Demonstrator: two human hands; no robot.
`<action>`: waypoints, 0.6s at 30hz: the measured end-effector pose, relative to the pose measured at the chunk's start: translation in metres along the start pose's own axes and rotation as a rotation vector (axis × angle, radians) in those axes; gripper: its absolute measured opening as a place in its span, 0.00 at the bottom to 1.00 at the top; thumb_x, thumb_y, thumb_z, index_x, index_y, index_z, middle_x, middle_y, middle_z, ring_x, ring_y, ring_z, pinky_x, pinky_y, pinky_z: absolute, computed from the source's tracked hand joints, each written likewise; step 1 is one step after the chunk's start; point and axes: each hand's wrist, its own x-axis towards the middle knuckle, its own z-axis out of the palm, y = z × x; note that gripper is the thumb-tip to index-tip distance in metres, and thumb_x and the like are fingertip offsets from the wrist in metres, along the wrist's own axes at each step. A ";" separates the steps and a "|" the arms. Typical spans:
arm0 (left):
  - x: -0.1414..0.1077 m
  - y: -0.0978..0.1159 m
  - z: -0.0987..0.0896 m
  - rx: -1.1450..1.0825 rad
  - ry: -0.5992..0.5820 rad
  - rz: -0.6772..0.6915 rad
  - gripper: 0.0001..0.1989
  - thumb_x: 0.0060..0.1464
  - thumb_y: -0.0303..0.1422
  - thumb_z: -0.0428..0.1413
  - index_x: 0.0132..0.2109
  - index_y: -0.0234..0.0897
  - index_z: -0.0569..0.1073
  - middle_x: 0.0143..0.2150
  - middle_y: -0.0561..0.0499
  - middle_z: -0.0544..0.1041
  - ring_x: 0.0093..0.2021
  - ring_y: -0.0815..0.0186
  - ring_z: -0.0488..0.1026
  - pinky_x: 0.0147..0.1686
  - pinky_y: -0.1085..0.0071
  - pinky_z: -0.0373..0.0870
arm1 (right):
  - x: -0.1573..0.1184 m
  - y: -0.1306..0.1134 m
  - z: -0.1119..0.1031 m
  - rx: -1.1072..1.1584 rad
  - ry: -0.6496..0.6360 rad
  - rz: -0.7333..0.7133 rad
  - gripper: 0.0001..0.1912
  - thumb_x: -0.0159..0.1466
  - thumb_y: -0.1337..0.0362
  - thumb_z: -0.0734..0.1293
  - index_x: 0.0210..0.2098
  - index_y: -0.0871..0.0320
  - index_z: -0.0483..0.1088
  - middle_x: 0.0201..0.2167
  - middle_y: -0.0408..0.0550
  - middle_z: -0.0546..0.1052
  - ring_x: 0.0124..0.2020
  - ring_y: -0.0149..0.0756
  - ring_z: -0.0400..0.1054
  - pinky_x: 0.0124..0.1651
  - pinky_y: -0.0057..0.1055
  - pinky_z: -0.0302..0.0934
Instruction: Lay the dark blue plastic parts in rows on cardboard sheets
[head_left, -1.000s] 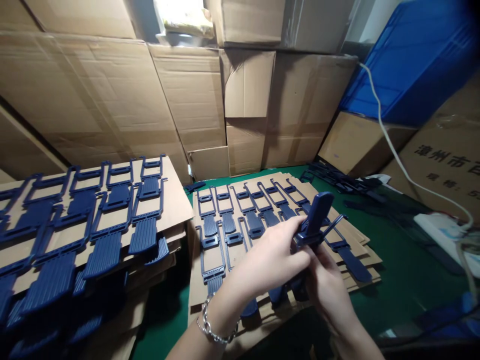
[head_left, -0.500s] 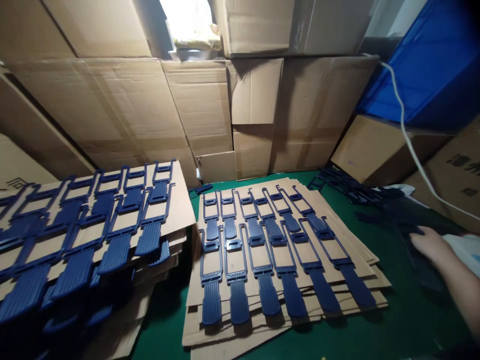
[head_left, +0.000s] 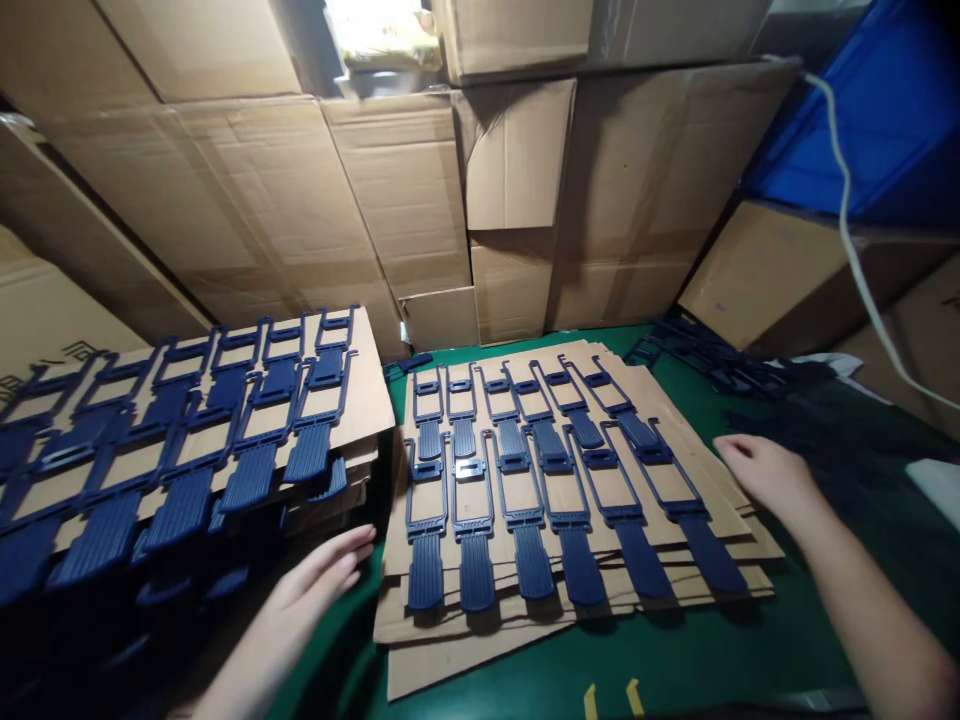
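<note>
My left hand (head_left: 319, 575) reaches in between two stacks, its fingers stretched out and holding nothing. It is just left of the right-hand stack of cardboard sheets (head_left: 484, 670). My right hand (head_left: 765, 475) has its fingers curled, at the right edge of that stack; what is in them, if anything, is hidden. On the top sheet lie two rows of dark blue plastic frames with ribbed flat tabs (head_left: 536, 575). A second cardboard stack (head_left: 364, 400) to the left bears more of these blue frames (head_left: 251, 475), partly in shadow.
A jumble of loose dark blue parts (head_left: 705, 355) lies at the back right of the green table (head_left: 525, 690). Cardboard boxes (head_left: 247, 200) wall off the back. A white cable (head_left: 844, 200) hangs before a blue bin (head_left: 892, 130). Yellow pieces (head_left: 635, 695) show at the front edge.
My left hand has come into view from below. My right hand has moved left from the dark parts to the cardboard's right edge. The view has shifted slightly.
</note>
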 end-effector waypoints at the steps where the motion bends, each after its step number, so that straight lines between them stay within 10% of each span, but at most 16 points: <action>1: 0.008 -0.005 0.011 0.084 0.022 0.017 0.30 0.42 0.48 0.58 0.51 0.36 0.70 0.57 0.45 0.66 0.59 0.55 0.60 0.58 0.62 0.59 | -0.005 -0.011 0.004 0.017 -0.033 -0.023 0.21 0.59 0.55 0.54 0.38 0.58 0.73 0.42 0.53 0.73 0.42 0.48 0.66 0.41 0.34 0.59; 11: 0.034 -0.006 0.039 -0.257 0.031 -0.229 0.23 0.48 0.30 0.59 0.52 0.33 0.66 0.51 0.44 0.72 0.47 0.64 0.72 0.43 0.76 0.69 | -0.018 -0.044 0.009 0.167 -0.087 0.082 0.18 0.55 0.54 0.60 0.36 0.59 0.74 0.37 0.53 0.75 0.38 0.45 0.68 0.35 0.30 0.58; 18: 0.046 -0.008 0.032 -0.183 -0.134 -0.074 0.19 0.43 0.34 0.62 0.43 0.30 0.71 0.40 0.45 0.77 0.43 0.60 0.73 0.42 0.71 0.69 | -0.015 -0.031 0.011 0.553 -0.288 0.207 0.23 0.54 0.48 0.62 0.36 0.61 0.73 0.33 0.52 0.76 0.32 0.42 0.70 0.30 0.29 0.60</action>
